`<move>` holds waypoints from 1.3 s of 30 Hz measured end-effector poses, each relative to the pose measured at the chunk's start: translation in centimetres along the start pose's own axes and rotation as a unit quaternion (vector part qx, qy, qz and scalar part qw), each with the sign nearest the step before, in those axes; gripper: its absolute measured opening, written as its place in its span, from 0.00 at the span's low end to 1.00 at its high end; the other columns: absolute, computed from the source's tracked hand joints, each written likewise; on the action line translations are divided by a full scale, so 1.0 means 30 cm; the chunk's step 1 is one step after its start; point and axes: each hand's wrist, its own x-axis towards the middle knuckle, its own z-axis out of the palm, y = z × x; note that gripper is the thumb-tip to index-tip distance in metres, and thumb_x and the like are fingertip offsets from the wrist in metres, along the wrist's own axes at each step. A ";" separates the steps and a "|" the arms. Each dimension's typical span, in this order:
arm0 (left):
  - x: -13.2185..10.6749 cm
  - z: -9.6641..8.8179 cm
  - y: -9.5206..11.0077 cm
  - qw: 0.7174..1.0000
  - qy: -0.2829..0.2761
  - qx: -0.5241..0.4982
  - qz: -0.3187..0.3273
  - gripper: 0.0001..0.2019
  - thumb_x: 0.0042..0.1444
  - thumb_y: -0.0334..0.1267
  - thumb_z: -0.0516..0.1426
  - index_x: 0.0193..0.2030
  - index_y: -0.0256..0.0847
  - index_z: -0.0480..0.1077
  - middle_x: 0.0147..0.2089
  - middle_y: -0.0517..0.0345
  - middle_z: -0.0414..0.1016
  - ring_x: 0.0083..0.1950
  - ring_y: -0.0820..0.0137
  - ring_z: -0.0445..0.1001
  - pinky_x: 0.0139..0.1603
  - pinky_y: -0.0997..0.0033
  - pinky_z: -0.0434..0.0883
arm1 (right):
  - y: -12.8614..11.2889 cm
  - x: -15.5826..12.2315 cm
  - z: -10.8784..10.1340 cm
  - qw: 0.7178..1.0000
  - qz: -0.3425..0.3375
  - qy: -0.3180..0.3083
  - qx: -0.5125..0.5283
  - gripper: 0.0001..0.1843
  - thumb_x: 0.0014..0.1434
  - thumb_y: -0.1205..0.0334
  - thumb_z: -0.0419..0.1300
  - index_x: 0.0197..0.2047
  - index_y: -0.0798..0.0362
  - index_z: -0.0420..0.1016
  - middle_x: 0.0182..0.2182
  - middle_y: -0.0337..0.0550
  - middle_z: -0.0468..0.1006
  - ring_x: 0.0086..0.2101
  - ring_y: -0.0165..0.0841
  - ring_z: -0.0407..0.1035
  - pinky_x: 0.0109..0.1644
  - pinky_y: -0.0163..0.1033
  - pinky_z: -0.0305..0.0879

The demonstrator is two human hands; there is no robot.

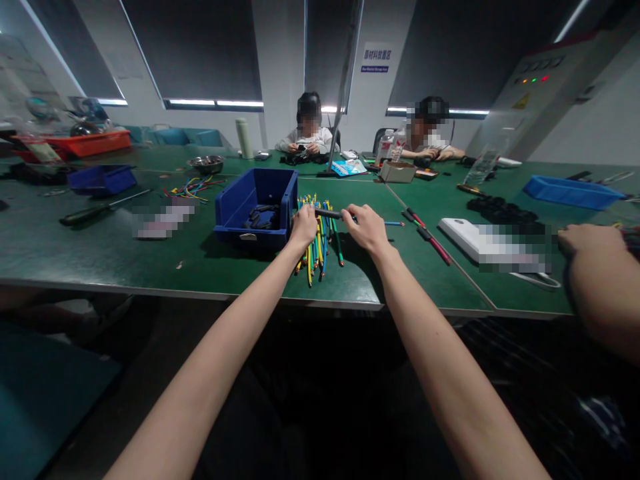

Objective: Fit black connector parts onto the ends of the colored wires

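Note:
A dark, tube-like piece (329, 213) spans the gap between my two hands, above a pile of cut wires. My left hand (304, 228) is closed on its left end, and my right hand (366, 229) grips its right end, with the fingertips partly hidden. Below lie the yellow, green and blue wires (320, 248) with bare copper ends. Left of my left hand stands a blue bin (235, 223) holding several short black pieces (264, 217). To the right of my right hand, red wires with black sleeves (434, 246) rest along the table seam.
The green table (250, 272) carries a screwdriver (105, 207), a metal bowl (206, 165), a small blue bin (103, 180) and a white power bank-like device (470, 241). A co-worker's arm (597, 267) reaches in at right. Two people (306, 141) sit opposite.

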 end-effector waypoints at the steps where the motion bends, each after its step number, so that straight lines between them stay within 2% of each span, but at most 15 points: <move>1: -0.001 -0.001 0.001 1.000 0.000 0.003 0.001 0.16 0.66 0.40 0.43 0.29 0.42 0.62 0.27 0.56 0.71 0.33 0.68 0.72 0.39 0.70 0.65 | 0.003 0.001 0.001 1.000 -0.002 -0.005 0.004 0.18 0.66 0.54 0.45 0.38 0.50 0.74 0.33 0.45 0.76 0.39 0.37 0.66 0.37 0.37 0.55; 4: -0.004 -0.003 0.004 1.000 0.009 0.004 -0.001 0.16 0.66 0.39 0.42 0.28 0.42 0.61 0.28 0.56 0.71 0.33 0.67 0.72 0.38 0.70 0.65 | 0.008 0.003 0.001 0.999 -0.021 -0.016 0.029 0.15 0.63 0.60 0.46 0.40 0.51 0.74 0.34 0.45 0.76 0.39 0.37 0.66 0.40 0.37 0.57; 9: -0.003 -0.004 0.004 1.000 0.013 0.013 -0.004 0.15 0.66 0.39 0.43 0.28 0.43 0.60 0.29 0.55 0.71 0.35 0.66 0.72 0.39 0.70 0.65 | 0.015 0.004 0.011 0.996 -0.066 -0.016 0.059 0.13 0.56 0.63 0.54 0.44 0.52 0.74 0.38 0.43 0.78 0.40 0.38 0.65 0.45 0.38 0.58; 12: -0.001 -0.002 0.001 1.000 0.013 0.019 -0.003 0.15 0.66 0.39 0.43 0.29 0.42 0.62 0.28 0.55 0.71 0.36 0.66 0.73 0.40 0.69 0.65 | 0.021 0.006 0.019 0.995 -0.058 -0.023 0.073 0.15 0.57 0.65 0.53 0.46 0.50 0.75 0.41 0.42 0.77 0.41 0.36 0.67 0.44 0.37 0.58; 17: 0.003 0.004 -0.005 1.000 0.013 0.009 0.002 0.15 0.66 0.39 0.43 0.31 0.42 0.64 0.28 0.55 0.72 0.35 0.65 0.73 0.42 0.68 0.66 | 0.021 0.005 0.020 0.999 -0.032 -0.004 0.044 0.14 0.62 0.62 0.53 0.48 0.45 0.75 0.42 0.41 0.77 0.41 0.36 0.70 0.40 0.36 0.58; 23: 0.003 0.009 -0.004 1.000 0.013 0.003 0.013 0.15 0.66 0.39 0.43 0.32 0.42 0.64 0.28 0.56 0.71 0.33 0.67 0.73 0.40 0.69 0.67 | 0.000 -0.001 0.005 1.000 -0.004 -0.011 -0.004 0.14 0.64 0.58 0.52 0.50 0.42 0.74 0.45 0.41 0.78 0.42 0.37 0.71 0.38 0.36 0.57; 29: 0.001 0.010 -0.002 1.000 0.013 -0.016 0.014 0.15 0.67 0.40 0.43 0.32 0.41 0.65 0.27 0.57 0.71 0.32 0.68 0.73 0.38 0.71 0.67 | -0.015 -0.007 0.002 0.998 0.052 -0.010 -0.017 0.14 0.64 0.57 0.51 0.49 0.41 0.74 0.39 0.39 0.80 0.38 0.37 0.72 0.36 0.36 0.56; 34: 0.004 0.009 -0.003 1.000 0.005 0.009 0.008 0.16 0.66 0.40 0.43 0.31 0.41 0.65 0.28 0.55 0.72 0.32 0.67 0.73 0.38 0.70 0.67 | -0.008 -0.005 0.007 0.999 0.034 0.010 -0.005 0.14 0.65 0.56 0.50 0.46 0.43 0.75 0.39 0.40 0.80 0.39 0.37 0.71 0.36 0.36 0.55; 39: 0.012 0.013 -0.011 1.000 0.011 0.007 0.002 0.17 0.66 0.41 0.43 0.30 0.41 0.65 0.28 0.54 0.73 0.34 0.66 0.74 0.40 0.69 0.67 | 0.006 0.001 0.014 0.999 0.028 0.027 -0.017 0.14 0.65 0.54 0.51 0.45 0.47 0.76 0.39 0.45 0.80 0.40 0.38 0.69 0.43 0.39 0.54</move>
